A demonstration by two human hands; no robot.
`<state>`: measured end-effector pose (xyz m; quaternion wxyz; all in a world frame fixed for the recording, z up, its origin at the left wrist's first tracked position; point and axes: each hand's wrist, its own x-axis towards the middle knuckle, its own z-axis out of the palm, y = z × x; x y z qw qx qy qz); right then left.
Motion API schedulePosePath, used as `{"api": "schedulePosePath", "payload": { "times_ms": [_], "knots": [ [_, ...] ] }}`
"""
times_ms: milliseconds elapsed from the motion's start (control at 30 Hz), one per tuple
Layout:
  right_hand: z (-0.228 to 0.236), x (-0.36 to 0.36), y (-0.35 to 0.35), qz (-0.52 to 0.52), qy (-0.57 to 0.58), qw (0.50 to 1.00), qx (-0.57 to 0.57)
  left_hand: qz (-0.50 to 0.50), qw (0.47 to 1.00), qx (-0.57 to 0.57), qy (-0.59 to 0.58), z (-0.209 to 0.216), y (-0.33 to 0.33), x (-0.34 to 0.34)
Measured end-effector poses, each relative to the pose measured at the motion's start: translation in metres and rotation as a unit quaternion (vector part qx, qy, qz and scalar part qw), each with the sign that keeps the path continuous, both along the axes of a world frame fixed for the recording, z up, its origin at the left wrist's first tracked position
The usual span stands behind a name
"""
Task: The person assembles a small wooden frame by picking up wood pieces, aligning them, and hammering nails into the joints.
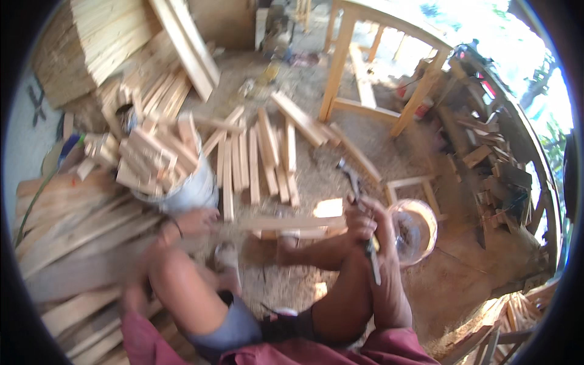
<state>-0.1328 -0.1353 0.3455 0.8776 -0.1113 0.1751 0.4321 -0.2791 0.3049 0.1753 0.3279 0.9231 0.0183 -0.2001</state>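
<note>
White bucket [205, 193]: crammed with wood offcuts [159, 152].
Left hand [198, 222]: blurred, near the strip's left end; cannot tell whether it grips.
Wooden strip [292, 223]: crosswise between both hands.
Right hand [366, 220]: fingers wrapped round a metal hand tool [351, 176].
Round tub [431, 226]: just right of that hand.

Floor [453, 289]: bare, brown, earthen-looking; sunlit patch [329, 208] near centre of frame. Wall [30, 137]: pale grey, dark-marked, left edge. Table [338, 67]: plain pale wood, straight-legged, upper right of centre. Daylight: glaring, open side, upper right. Foliage [555, 143]: green, right edge.
</note>
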Motion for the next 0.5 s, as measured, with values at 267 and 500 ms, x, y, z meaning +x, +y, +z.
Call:
{"api": "schedulePosePath", "payload": {
  "times_ms": [267, 500],
  "knots": [
    [-0.018, 0.023, -0.034, 0.011, -0.040, 0.993, 0.114, 0.127, 0.964, 0.223, -0.069, 0.194, -0.035, -0.009],
    [-0.019, 0.030, -0.027, 0.016, -0.037, 0.994, 0.106, 0.456, 0.836, -0.072, -0.297, 0.016, -0.116, -0.035]
  ]
}}
